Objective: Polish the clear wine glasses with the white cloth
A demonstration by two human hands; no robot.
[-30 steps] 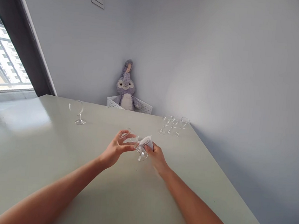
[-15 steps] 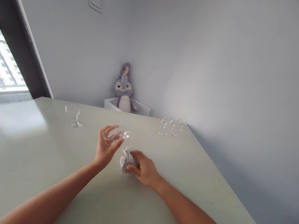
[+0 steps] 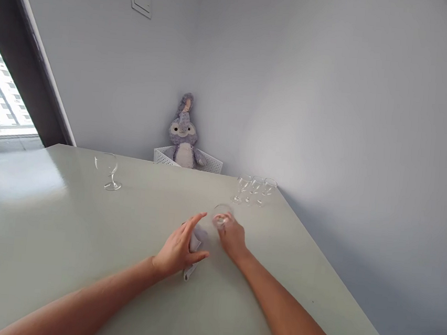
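Observation:
In my right hand (image 3: 233, 238) is a clear stemmed glass (image 3: 223, 208), its outline blurred by motion. The fingers wrap round its lower part, hiding much of the stem. My left hand (image 3: 176, 250) is beside it, thumb and forefinger spread wide apart. A crumpled light grey cloth (image 3: 196, 242) shows between that thumb and forefinger, and a corner of it hangs out below the thumb. Whether the hidden fingers touch the cloth I cannot tell.
Three small stemmed glasses (image 3: 256, 186) stand in a row at the table's far right. A larger stemmed glass (image 3: 112, 184) stands at the back left. Behind the pale table (image 3: 134, 306), a plush toy (image 3: 182, 137) sits in a white basket (image 3: 214, 166) against the walls.
The stemmed glass has passed from my left hand to my right and moved right. My right hand has let go of the cloth, and my left hand has come down beside it.

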